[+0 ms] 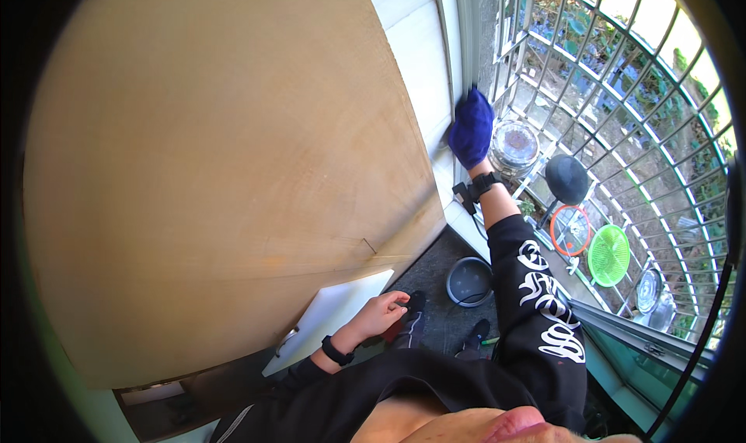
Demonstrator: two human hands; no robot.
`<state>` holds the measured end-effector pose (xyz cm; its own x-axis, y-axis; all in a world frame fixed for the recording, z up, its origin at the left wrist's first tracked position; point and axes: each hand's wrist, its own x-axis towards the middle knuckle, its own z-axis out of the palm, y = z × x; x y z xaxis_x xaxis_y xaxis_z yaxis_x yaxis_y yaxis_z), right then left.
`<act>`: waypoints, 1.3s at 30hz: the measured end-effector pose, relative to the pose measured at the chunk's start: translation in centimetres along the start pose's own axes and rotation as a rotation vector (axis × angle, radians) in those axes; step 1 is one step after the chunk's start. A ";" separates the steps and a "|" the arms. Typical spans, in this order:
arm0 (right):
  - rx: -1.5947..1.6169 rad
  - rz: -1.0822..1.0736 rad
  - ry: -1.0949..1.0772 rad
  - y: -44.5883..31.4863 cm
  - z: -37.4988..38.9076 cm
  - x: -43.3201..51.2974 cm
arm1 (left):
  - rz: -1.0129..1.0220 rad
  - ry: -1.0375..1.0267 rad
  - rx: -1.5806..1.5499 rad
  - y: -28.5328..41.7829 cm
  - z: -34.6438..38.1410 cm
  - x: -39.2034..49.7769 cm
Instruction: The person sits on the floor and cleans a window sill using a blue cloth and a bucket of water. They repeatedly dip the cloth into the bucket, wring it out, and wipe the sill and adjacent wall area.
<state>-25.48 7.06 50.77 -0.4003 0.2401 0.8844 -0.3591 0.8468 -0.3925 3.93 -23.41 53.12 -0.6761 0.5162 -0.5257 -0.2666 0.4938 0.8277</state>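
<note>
My right hand [473,129], with the arm reaching far forward, is covered by a blue cloth [470,122]. The cloth lies against the pale window frame [468,29] beside the metal grille; the fingers beneath it are hidden. A black strap with a small device [478,191] circles the right wrist. My left hand [382,312] hangs lower, holding nothing, its fingers loosely curled and apart. Behind that hand a white cabinet door [326,320] with a metal handle stands at an angle. A dark band [337,352] is on the left wrist.
A large brown panel [233,151] fills the left. Beyond the window, a metal grille [618,99] holds a glass lid [516,143], a dark pan [566,179], an orange-rimmed strainer [570,230] and a green basket [609,255]. A grey basin [469,281] rests on the floor near my feet.
</note>
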 end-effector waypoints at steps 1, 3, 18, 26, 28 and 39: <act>-0.031 0.042 -0.165 0.8 -0.5 -2.4 | 0.057 -0.001 -0.012 0.1 0.3 0.2; -0.040 0.101 -0.154 1.9 -1.1 -7.6 | 0.067 -0.023 -0.015 0.2 0.8 0.3; 0.095 -0.437 0.150 -5.6 -9.6 32.9 | 0.231 0.159 0.039 1.1 -2.2 -2.2; -0.045 -0.763 0.318 -8.4 -9.1 41.7 | 0.269 0.234 -0.022 1.4 -2.7 -2.0; -0.350 -0.567 0.272 -9.4 -8.2 39.0 | 0.235 0.231 0.011 1.0 -2.9 -2.2; -0.346 -0.121 0.023 -9.6 -7.4 25.8 | 0.323 0.358 0.053 0.7 -4.0 -4.2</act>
<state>-26.16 8.63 79.19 -0.3516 0.1357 0.9263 -0.0951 0.9791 -0.1795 3.83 -27.99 56.64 -0.9150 0.3803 -0.1349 0.0252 0.3874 0.9216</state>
